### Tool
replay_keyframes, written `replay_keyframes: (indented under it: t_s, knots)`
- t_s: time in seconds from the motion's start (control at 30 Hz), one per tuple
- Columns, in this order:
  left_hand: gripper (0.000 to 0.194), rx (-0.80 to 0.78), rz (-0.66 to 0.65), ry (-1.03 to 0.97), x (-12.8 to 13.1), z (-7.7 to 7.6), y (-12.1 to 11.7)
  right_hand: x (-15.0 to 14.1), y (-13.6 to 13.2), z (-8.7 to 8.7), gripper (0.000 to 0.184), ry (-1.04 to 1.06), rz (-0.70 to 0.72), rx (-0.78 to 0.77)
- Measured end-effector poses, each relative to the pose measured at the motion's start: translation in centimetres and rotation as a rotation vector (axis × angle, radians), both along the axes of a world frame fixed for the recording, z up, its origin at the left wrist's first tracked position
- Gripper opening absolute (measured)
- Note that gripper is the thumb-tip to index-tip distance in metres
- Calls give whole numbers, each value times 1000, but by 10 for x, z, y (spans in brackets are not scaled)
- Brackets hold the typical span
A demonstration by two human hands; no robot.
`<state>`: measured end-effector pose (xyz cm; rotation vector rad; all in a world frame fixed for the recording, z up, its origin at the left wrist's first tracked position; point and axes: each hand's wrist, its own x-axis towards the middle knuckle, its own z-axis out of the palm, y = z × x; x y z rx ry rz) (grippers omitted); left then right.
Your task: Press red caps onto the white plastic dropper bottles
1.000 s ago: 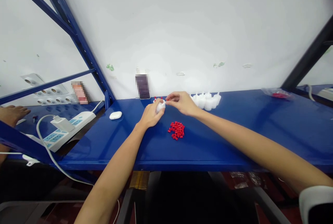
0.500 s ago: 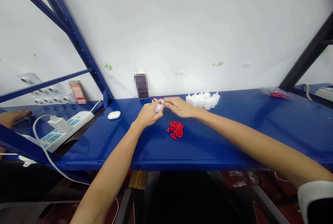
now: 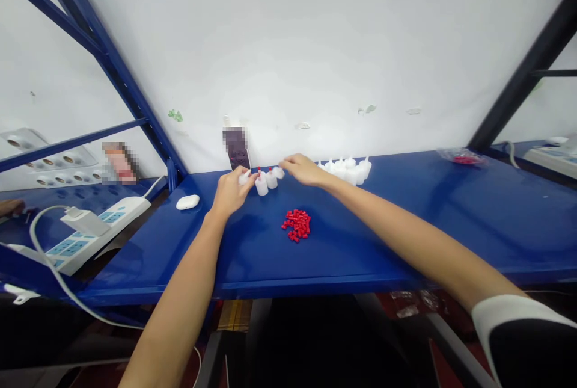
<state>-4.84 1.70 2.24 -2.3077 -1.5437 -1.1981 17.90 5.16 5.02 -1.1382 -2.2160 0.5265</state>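
Note:
My left hand [image 3: 231,192] grips a small white squeeze bottle [image 3: 244,178] at the left end of a short row; its top is partly hidden by the fingers. Beside it stand two white bottles with red caps, a nearer one [image 3: 262,184] and another [image 3: 271,180]. My right hand [image 3: 304,169] is closed, its fingertips on a blurred, tilted white bottle [image 3: 278,172] just right of that pair. A pile of small red caps [image 3: 297,225] lies on the blue table in front of the hands.
A group of white bottles with pointed nozzles [image 3: 349,170] stands behind the right forearm. A phone [image 3: 237,148] leans on the wall. A white case [image 3: 187,202] and a power strip [image 3: 85,234] are at left. A bag with red pieces [image 3: 463,159] lies at far right.
My hands have moved apart. The left has gone left with a bottle, uncovering the two capped ones. At my right fingertips a tilted bottle now shows. The view has shifted slightly.

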Motion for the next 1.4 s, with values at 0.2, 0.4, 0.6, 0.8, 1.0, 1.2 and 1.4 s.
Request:
replay_keyframes:
  t_s: [0.2, 0.4, 0.6, 0.8, 1.0, 1.2, 1.4]
  knots:
    - [32, 1, 51, 4, -3, -3, 0, -13, 14, -25, 24, -242, 64, -30]
    - [31, -56, -14, 5, 5, -9, 0, 2, -5, -21, 11, -321, 142, -21]
    - [35, -106, -102, 102, 14, -8, -4, 25, -30, -5, 18, -464, 438, -172]
    - [38, -141, -134, 143, 23, -9, -6, 15, -20, -6, 14, -591, 393, -76]
    - [38, -179, -123, 168, 28, -7, -5, 8, -16, -6, 24, -696, 234, 3]
    - [33, -212, -163, 166, 34, -7, -10, 6, -12, -18, 23, -355, 189, 90]
    - [25, -224, -176, 156, 37, -12, -9, -6, -15, -41, 13, 479, 241, -83]
